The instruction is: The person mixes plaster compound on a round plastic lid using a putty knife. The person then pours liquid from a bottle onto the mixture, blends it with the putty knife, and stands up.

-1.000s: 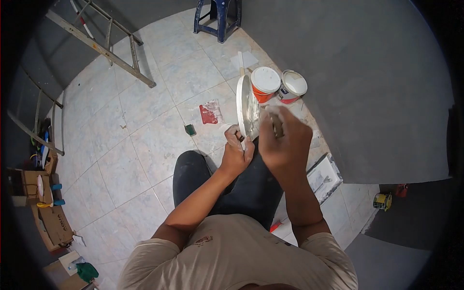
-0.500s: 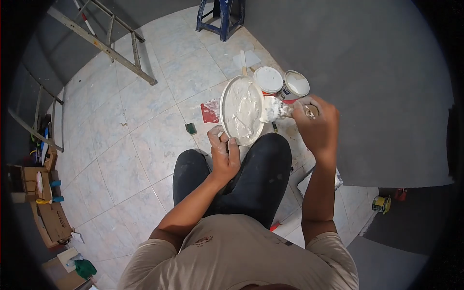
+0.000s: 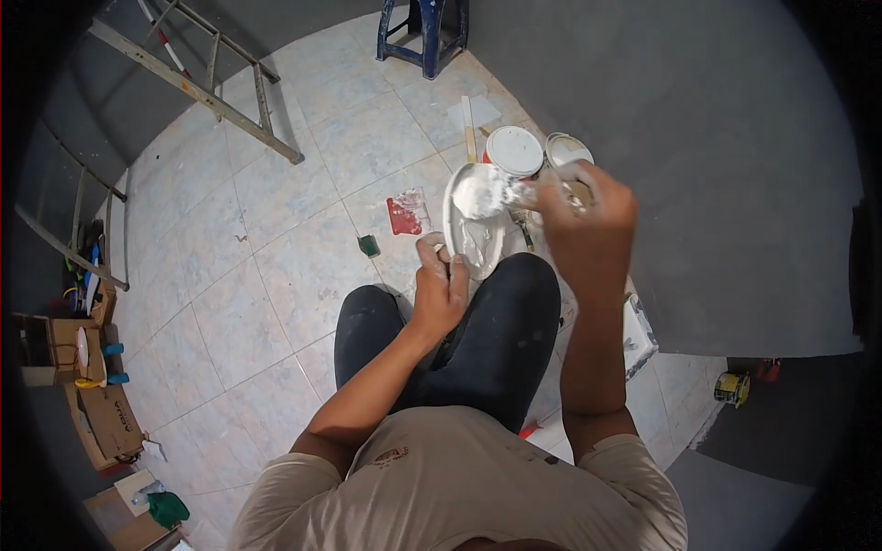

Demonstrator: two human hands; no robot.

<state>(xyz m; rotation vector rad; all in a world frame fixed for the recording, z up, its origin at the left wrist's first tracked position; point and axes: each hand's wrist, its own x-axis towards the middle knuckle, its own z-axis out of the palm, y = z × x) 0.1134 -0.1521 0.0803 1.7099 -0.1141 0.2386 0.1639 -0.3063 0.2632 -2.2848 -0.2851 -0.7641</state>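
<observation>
My left hand [image 3: 439,286] grips the lower left rim of a round white lid [image 3: 479,241], tilted above my knees and bearing wet white paste. A scraper [image 3: 487,191] with a paste-covered blade is in my right hand [image 3: 588,216], its fingers wrapped round the handle and blurred by motion. The blade lies over the upper part of the lid. Just beyond the lid stand a white-lidded bucket [image 3: 514,151] and a second bucket [image 3: 568,149], partly hidden by my right hand. A red scraper plate [image 3: 404,213] smeared with white lies on the floor left of the lid.
A green block [image 3: 368,245] lies on the tiled floor. A ladder [image 3: 197,90] stands at the upper left and a blue stool [image 3: 428,39] at the top. Cardboard boxes [image 3: 108,422] line the left side. A white tray [image 3: 638,338] rests right of my legs, near the grey wall [image 3: 717,184].
The lid went from steeply tilted to facing up, then tilted again and shifted slightly right. My right hand swung out to the right with the scraper, then brought its blade back over the lid.
</observation>
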